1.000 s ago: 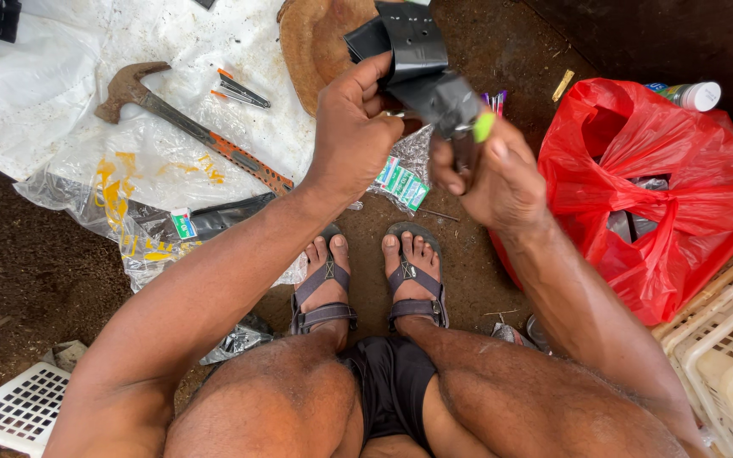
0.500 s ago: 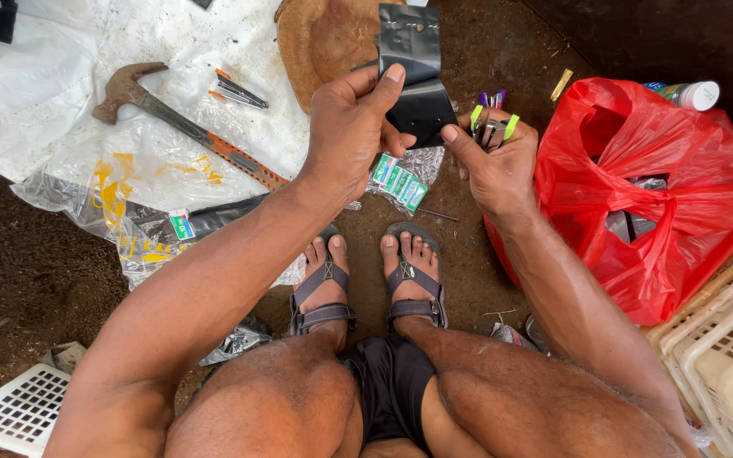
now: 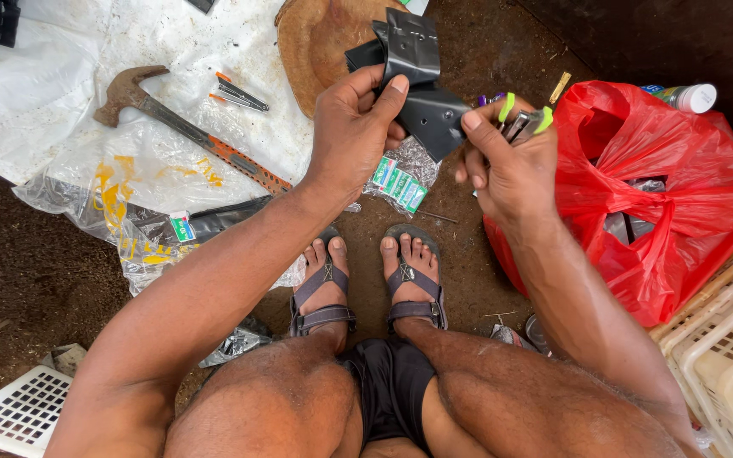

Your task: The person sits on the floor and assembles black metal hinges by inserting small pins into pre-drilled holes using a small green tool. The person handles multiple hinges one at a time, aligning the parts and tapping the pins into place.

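Observation:
My left hand [image 3: 351, 127] grips a folded piece of black rubber sheet [image 3: 422, 80], thumb pressed on its top fold. My right hand [image 3: 509, 165] pinches the lower corner of the same black rubber sheet while also holding a small tool with green-tipped handles [image 3: 521, 117]. Both hands are raised above my sandalled feet [image 3: 371, 276]. A small clear packet with green-and-white labels [image 3: 399, 180] lies on the dirt just below the hands.
A hammer with an orange-black handle [image 3: 184, 127] and small pliers [image 3: 237, 92] lie on white plastic sheeting [image 3: 61, 93] at left. A red plastic bag [image 3: 668, 187] sits at right beside white crates [image 3: 727, 339]. A wooden block [image 3: 320, 42] lies ahead.
The rubber sheet has been turned and refolded between the hands. My right hand shifted from beside the sheet to pinching its lower corner.

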